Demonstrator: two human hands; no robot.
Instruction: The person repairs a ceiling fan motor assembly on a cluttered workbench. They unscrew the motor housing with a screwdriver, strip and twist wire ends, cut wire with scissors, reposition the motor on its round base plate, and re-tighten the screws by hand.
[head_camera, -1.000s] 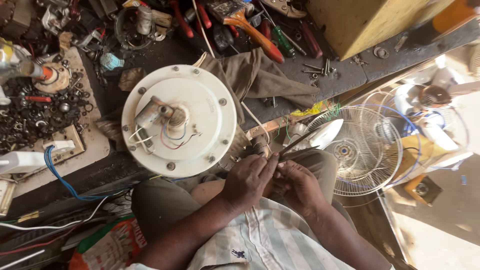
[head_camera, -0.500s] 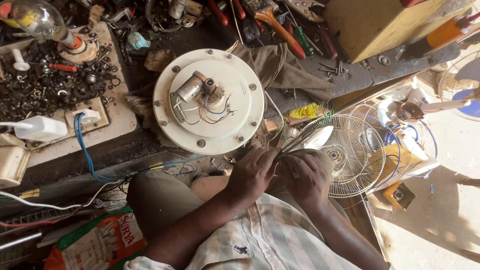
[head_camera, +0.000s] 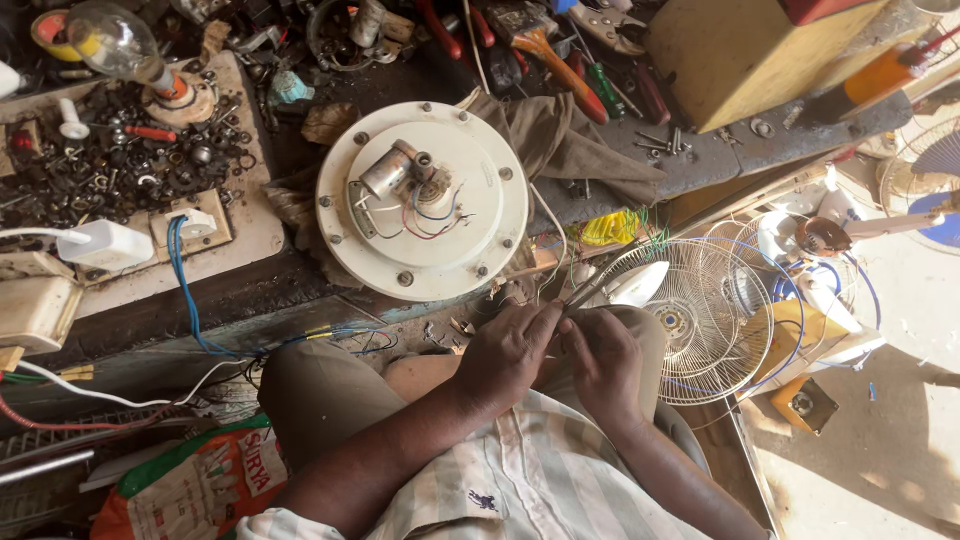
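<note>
My left hand (head_camera: 508, 352) and my right hand (head_camera: 603, 362) meet over my lap, both pinched on thin grey wires (head_camera: 578, 296) that run up toward a round white ceiling-fan motor (head_camera: 422, 198). The motor lies face up on the workbench edge, showing a small silver capacitor (head_camera: 383, 172) and loose blue, red and white leads. My fingertips touch each other around the wire ends, which are too small to make out clearly.
A wire fan guard (head_camera: 690, 318) stands right of my hands. A brown cloth (head_camera: 560, 140) lies behind the motor. Screwdrivers and pliers (head_camera: 540, 45), a tray of nuts and washers (head_camera: 110, 165), a bulb (head_camera: 115, 45), a white plug (head_camera: 100, 243) with a blue cable and a yellow box (head_camera: 740, 55) crowd the bench.
My view has shifted, so the motor and bench sit further right and lower in the frame. My hands stay together on the wires, with only small finger movements.
</note>
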